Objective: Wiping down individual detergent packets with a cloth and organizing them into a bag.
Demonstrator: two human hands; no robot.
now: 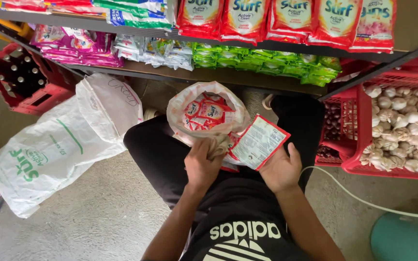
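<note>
Left hand (201, 166) gripping open bag (208, 112) rim, right hand (280, 169) holding red sachet (259, 142)

red garlic basket (354, 140), bottle crate (22, 77), white sack (49, 150)

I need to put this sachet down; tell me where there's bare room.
Bare concrete floor lies between the white sack and your left leg. The garlic crate is full, and the green sachets fill the shelf.
</note>
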